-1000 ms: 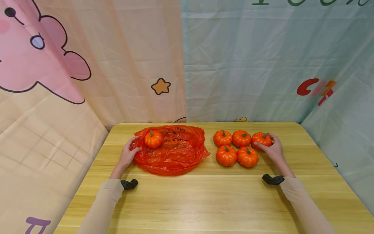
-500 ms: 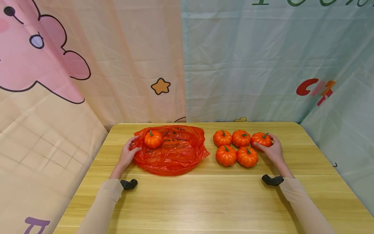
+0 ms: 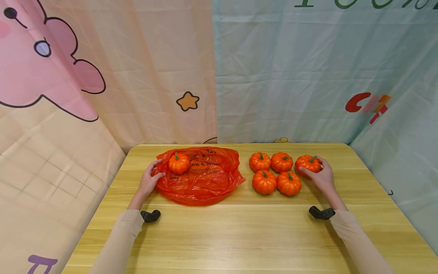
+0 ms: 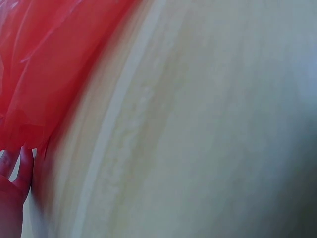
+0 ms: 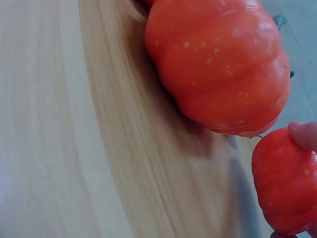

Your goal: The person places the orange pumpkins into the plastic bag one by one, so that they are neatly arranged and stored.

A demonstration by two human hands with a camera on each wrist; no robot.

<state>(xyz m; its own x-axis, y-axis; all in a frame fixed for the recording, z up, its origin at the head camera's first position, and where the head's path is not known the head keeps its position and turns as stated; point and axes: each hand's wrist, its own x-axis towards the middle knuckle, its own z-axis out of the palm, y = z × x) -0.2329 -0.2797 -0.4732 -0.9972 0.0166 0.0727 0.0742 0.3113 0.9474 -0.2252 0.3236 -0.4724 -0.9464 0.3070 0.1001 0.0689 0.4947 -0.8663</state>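
Observation:
My left hand grips the left edge of a red plastic bag, thumb over it; the left wrist view shows its fingertips right at the bag's rim. A small orange pumpkin with a green stem sits on the bag's left part, close to that hand. Over on the right, my right hand holds another pumpkin between thumb and fingers, at the right end of the back row. The right wrist view shows the thumb on this pumpkin, beyond a larger-looking near pumpkin.
Two pumpkins, one left and one middle, stand in the back row, with two more, a left one and a right one, in front. Printed curtains rise behind the wooden table.
My right hand has shifted slightly right with its pumpkin, widening the gap to the neighbouring pumpkins. The left hand and the bag have stayed in place.

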